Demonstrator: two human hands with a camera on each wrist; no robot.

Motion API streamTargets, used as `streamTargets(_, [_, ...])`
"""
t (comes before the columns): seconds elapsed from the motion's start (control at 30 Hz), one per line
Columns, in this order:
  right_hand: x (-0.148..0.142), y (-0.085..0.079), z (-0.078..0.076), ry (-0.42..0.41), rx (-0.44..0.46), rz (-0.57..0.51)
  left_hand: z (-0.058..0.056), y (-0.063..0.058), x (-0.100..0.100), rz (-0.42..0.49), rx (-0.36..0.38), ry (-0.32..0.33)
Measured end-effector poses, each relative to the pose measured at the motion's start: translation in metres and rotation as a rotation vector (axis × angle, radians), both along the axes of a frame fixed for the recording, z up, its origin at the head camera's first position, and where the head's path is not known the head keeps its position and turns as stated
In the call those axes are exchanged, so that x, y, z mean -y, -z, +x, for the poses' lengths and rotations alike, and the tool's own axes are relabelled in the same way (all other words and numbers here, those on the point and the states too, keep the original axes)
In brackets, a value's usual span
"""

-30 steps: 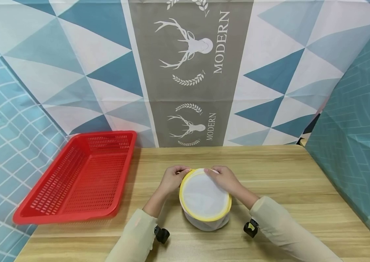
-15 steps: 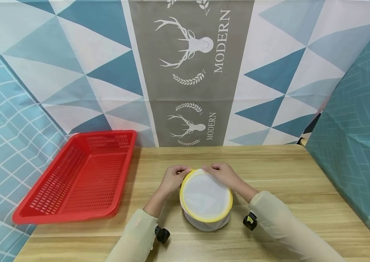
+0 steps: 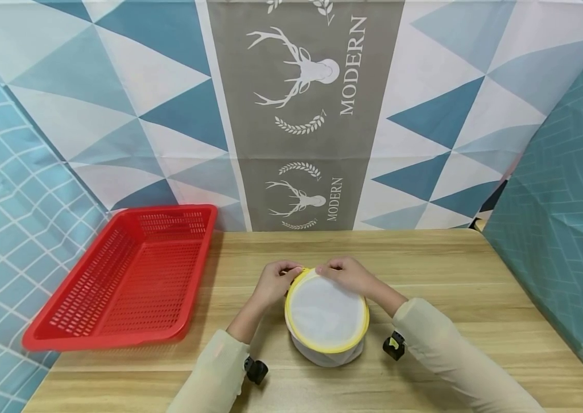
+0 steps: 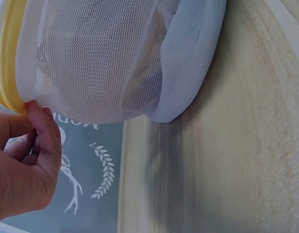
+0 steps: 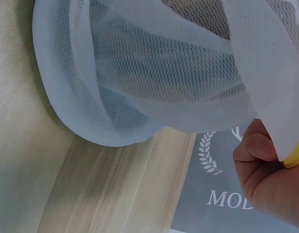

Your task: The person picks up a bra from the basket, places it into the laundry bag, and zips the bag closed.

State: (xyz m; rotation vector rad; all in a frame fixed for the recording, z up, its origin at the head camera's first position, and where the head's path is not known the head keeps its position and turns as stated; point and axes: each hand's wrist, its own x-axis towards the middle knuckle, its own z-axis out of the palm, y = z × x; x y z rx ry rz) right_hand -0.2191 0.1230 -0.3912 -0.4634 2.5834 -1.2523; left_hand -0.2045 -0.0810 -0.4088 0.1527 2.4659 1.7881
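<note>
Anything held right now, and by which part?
A white mesh bag: the left hand and right hand both grip its yellow edge on the far side.

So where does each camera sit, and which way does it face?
Head: worn on the head, looking forward and down at the table, red basket and mesh bag; sleeves, left hand and right hand show.
Left wrist: worn there, facing the mesh bag's side; the left hand shows, pinching the yellow trim.
Right wrist: worn there, facing the mesh bag's side; part of the right hand shows.
Both wrist views share the mesh bag, table and gray backdrop.
</note>
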Motion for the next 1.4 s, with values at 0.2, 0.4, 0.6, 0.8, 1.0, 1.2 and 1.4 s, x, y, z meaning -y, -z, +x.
streamTargets(0.2, [0.000,-0.001,0.004,0.008,0.006,-0.012,0.002,-0.001,-0.001,-0.017,-0.042,0.001])
streamTargets(0.4, [-0.002,-0.002,0.006,0.000,-0.007,-0.007,0.004,-0.001,-0.002,-0.016,-0.057,-0.018])
streamTargets(0.6, [-0.005,-0.002,0.008,0.014,-0.007,0.002,0.007,-0.003,-0.005,-0.015,-0.056,-0.020])
streamTargets(0.8, [-0.008,-0.004,0.011,0.030,0.015,-0.006,0.009,-0.004,-0.006,-0.012,-0.034,-0.023])
streamTargets(1.0, [-0.011,-0.002,0.012,0.031,0.013,-0.012,0.010,-0.003,-0.006,-0.017,-0.019,-0.027])
streamTargets(1.2, [-0.013,0.000,0.012,0.047,-0.003,-0.001,0.011,-0.003,-0.006,-0.011,-0.019,-0.020])
streamTargets(1.4, [-0.016,0.001,0.013,0.082,0.002,-0.005,0.012,-0.003,-0.006,-0.012,-0.009,-0.019])
